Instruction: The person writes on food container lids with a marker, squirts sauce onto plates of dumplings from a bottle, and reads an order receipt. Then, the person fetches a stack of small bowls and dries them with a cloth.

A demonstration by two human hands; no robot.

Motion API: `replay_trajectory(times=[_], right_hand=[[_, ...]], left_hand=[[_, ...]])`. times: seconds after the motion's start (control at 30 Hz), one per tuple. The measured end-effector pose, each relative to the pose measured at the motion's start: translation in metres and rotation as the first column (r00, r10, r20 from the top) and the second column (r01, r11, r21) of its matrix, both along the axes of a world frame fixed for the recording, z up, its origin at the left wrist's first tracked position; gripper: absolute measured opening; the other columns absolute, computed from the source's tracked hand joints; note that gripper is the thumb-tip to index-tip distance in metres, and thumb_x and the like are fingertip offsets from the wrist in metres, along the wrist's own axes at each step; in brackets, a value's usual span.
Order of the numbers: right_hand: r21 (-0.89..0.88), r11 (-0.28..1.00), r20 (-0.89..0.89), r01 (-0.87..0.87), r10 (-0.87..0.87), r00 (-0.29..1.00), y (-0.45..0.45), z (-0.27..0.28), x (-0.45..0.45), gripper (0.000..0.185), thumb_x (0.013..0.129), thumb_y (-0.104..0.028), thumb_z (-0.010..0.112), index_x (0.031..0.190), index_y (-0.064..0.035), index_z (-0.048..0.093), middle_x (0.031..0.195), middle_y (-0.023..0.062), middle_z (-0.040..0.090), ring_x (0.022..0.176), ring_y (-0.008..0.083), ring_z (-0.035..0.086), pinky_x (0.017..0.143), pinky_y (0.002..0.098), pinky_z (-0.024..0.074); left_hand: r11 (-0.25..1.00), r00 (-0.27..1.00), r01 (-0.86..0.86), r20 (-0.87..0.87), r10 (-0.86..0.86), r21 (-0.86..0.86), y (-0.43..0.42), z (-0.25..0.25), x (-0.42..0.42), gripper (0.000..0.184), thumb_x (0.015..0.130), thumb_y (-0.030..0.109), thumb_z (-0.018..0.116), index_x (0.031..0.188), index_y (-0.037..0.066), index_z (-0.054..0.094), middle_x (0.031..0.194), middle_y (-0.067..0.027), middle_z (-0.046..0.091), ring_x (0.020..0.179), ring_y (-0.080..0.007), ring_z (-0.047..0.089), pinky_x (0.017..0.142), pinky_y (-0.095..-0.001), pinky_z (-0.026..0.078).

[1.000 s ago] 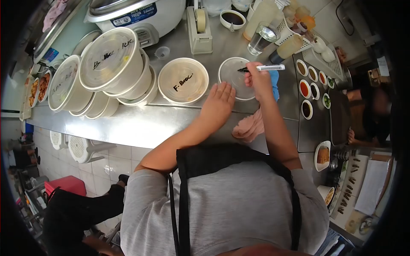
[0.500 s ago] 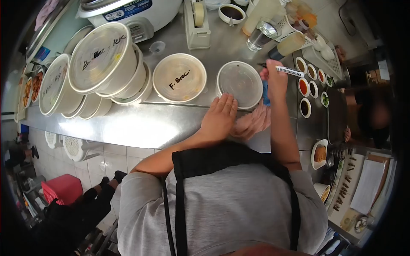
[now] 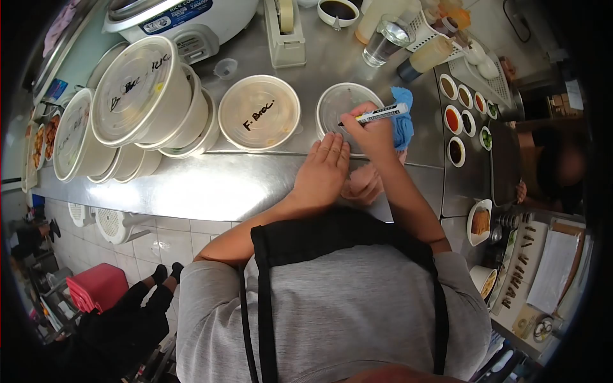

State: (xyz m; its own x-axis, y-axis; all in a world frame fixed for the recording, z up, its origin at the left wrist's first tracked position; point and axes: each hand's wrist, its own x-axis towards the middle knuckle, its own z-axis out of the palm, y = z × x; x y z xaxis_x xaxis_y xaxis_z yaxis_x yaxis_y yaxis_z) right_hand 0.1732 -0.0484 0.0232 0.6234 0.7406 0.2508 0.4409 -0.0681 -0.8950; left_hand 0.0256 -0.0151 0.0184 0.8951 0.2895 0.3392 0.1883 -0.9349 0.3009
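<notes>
Fingers stretched out flat, my left hand (image 3: 324,167) rests against the near rim of a round, lidded takeout tub (image 3: 333,105). No writing can be made out on the visible part of its clear lid. My right hand (image 3: 371,135) grips a white marker pen (image 3: 385,113) over the right part of the lid; whether the tip touches cannot be told. To the left stands a similar tub (image 3: 259,113) marked "F. Broc." Blue cloth (image 3: 402,121) lies just right of my right hand, and a crumpled pinkish cloth (image 3: 363,185) lies between my forearms.
Stacked lidded tubs (image 3: 135,96) stand at left before a rice cooker (image 3: 185,25). Behind are a tape dispenser (image 3: 285,38), a bowl of dark sauce (image 3: 337,13) and a glass of water (image 3: 386,41). Small sauce dishes (image 3: 453,121) sit at right. Another person's legs (image 3: 150,297) show lower left.
My right hand has moved left with the marker, from beside the tub to over its lid. More of the blue cloth shows. My left hand stays at the rim.
</notes>
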Motion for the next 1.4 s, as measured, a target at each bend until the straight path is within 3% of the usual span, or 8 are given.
replay_trajectory(times=[0.07, 0.17, 0.27, 0.47, 0.57, 1.27, 1.4], right_hand=[[0.003, 1.0, 0.09, -0.028, 0.028, 0.996, -0.001, 0.003, -0.002, 0.014, 0.064, -0.01, 0.063, 0.063, -0.0035, 0.051, 0.051, -0.0006, 0.047, 0.047, 0.0056, 0.043, 0.043, 0.021, 0.0355], [-0.019, 0.999, -0.186, 0.028, -0.031, 0.982, 0.0, 0.004, 0.001, 0.014, 0.063, -0.009, 0.063, 0.062, -0.0034, 0.051, 0.05, -0.001, 0.046, 0.047, 0.0054, 0.042, 0.043, 0.021, 0.0341], [-0.005, 1.0, -0.063, 0.007, -0.007, 0.998, 0.001, 0.0, 0.002, 0.014, 0.063, -0.009, 0.063, 0.062, -0.0034, 0.05, 0.049, -0.0012, 0.046, 0.046, 0.0053, 0.041, 0.043, 0.0211, 0.0335], [-0.008, 0.999, -0.049, -0.037, 0.037, 0.998, 0.0, -0.003, 0.006, 0.015, 0.065, -0.01, 0.063, 0.063, -0.0034, 0.05, 0.05, -0.0012, 0.047, 0.047, 0.0049, 0.041, 0.042, 0.0207, 0.0333], [-0.039, 0.998, -0.344, 0.049, -0.059, 0.937, -0.003, 0.012, 0.002, 0.015, 0.067, -0.01, 0.062, 0.064, -0.0037, 0.049, 0.051, -0.0017, 0.047, 0.047, 0.0044, 0.042, 0.042, 0.0202, 0.0335], [0.025, 1.0, 0.038, 0.001, -0.002, 0.999, -0.001, -0.004, 0.004, 0.015, 0.065, -0.011, 0.063, 0.061, -0.0034, 0.05, 0.051, -0.0003, 0.048, 0.047, 0.006, 0.042, 0.043, 0.0215, 0.0345], [-0.019, 1.0, -0.04, -0.023, 0.022, 0.999, -0.003, 0.002, 0.003, 0.014, 0.065, -0.01, 0.062, 0.062, -0.0035, 0.05, 0.051, 0.0003, 0.049, 0.046, 0.0059, 0.043, 0.043, 0.022, 0.0348]], left_hand=[[1.0, 1.0, 0.001, 0.0, -0.001, -0.003, 0.0, -0.001, 0.0, 0.037, 0.074, 0.011, 0.047, 0.108, -0.003, 0.047, 0.115, -0.019, 0.045, 0.111, -0.0299, 0.04, 0.093, -0.0396, 0.03], [1.0, 1.0, 0.001, 0.013, -0.001, -0.017, 0.0, -0.003, 0.0, 0.037, 0.074, 0.011, 0.048, 0.108, -0.003, 0.047, 0.115, -0.0189, 0.045, 0.111, -0.0299, 0.04, 0.093, -0.0393, 0.03], [1.0, 1.0, 0.002, 0.021, -0.001, -0.023, 0.0, -0.002, 0.0, 0.037, 0.073, 0.01, 0.049, 0.108, -0.003, 0.048, 0.115, -0.0189, 0.045, 0.11, -0.0301, 0.04, 0.093, -0.0392, 0.031], [0.999, 0.999, 0.003, 0.047, -0.001, -0.042, 0.0, -0.003, -0.001, 0.037, 0.072, 0.009, 0.05, 0.107, -0.003, 0.048, 0.114, -0.0187, 0.046, 0.11, -0.0299, 0.041, 0.092, -0.0389, 0.032], [0.999, 0.999, 0.006, 0.051, -0.004, -0.047, 0.001, -0.003, 0.0, 0.037, 0.072, 0.008, 0.05, 0.107, -0.003, 0.048, 0.114, -0.0186, 0.046, 0.11, -0.0299, 0.041, 0.092, -0.0389, 0.032], [0.998, 0.999, 0.019, 0.048, -0.016, -0.062, 0.002, -0.001, -0.002, 0.039, 0.07, 0.008, 0.049, 0.108, -0.003, 0.048, 0.115, -0.0191, 0.045, 0.111, -0.0301, 0.041, 0.092, -0.0388, 0.032], [0.998, 0.999, 0.021, 0.036, -0.019, -0.058, 0.003, -0.001, -0.002, 0.039, 0.07, 0.008, 0.049, 0.107, -0.003, 0.048, 0.115, -0.0191, 0.045, 0.11, -0.03, 0.041, 0.092, -0.0384, 0.032]])
